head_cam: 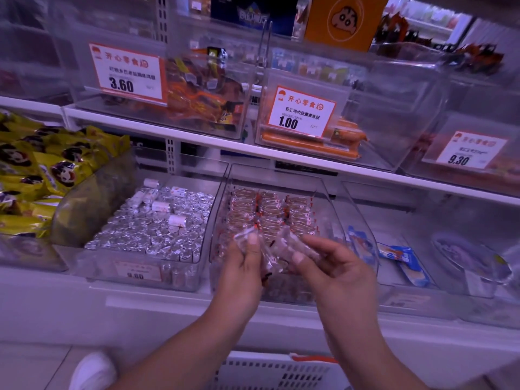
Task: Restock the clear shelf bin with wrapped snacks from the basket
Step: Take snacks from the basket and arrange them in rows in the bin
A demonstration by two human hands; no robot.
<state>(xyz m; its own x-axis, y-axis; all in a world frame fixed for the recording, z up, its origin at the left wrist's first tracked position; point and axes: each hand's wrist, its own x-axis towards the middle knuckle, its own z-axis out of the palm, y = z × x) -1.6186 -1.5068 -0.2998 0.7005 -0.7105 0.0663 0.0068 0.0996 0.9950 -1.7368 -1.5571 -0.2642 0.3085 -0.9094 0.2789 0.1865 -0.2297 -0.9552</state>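
Basket [270, 372]: white, slotted wall, nearest you at the bottom edge, below the clear bin and between your forearms.
Shoe [92, 371]: white, on the floor left of the basket.
Your left hand [243, 266]: raised over the front of the clear bin, fingers curled round a bunch of wrapped snacks, thumb pressed on top.
Your right hand [334, 270]: just right of the left hand, thumb and fingers pinching the other end of the same bunch.
Wrapped snacks [277, 249]: clear wrappers with red marks, held between both hands above the bin's front edge.
Clear bin [332, 201]: centre of the lower shelf, directly ahead of your hands; rows of the same snacks [270, 212] fill its rear half.
Foil bin [157, 226]: just left of the clear bin, packed with silver-wrapped pieces.
Yellow packets [42, 170]: far left of the clear bin, heaped.
Price tag 1.00 [301, 114]: on the shelf above the clear bin, fronting orange sausages [349, 137].
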